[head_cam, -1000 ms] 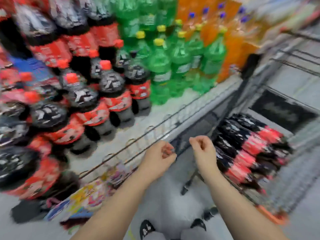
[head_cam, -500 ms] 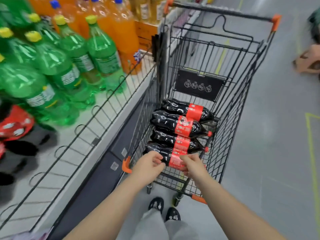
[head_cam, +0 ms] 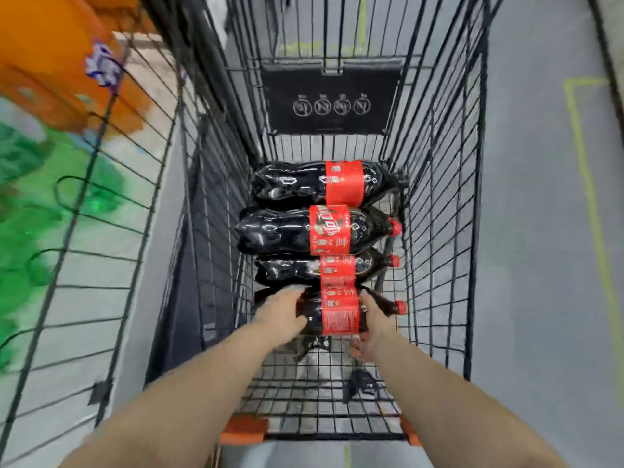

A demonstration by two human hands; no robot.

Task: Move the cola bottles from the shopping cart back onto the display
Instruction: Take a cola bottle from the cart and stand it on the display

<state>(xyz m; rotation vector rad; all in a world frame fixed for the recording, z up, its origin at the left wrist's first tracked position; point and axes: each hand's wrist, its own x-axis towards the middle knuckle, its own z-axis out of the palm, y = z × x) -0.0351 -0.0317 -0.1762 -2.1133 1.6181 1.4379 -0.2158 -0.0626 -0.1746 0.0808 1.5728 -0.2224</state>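
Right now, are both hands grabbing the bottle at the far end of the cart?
No, the left hand and right hand both hold the nearest cola bottle.

The cart (head_cam: 477, 204) is black-coated metal wire with orange plastic corners (head_cam: 241, 432). The bottles (head_cam: 280, 231) are glossy dark plastic with smooth red labels (head_cam: 339, 315).

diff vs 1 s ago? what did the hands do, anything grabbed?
Both empty hands dropped from in front of the display into the shopping cart. Now the left hand grips the base end of the nearest cola bottle and the right hand its neck side. The view swung from shelf to cart. Unchanged: four bottles lie across the cart, caps right; other three bottles untouched.
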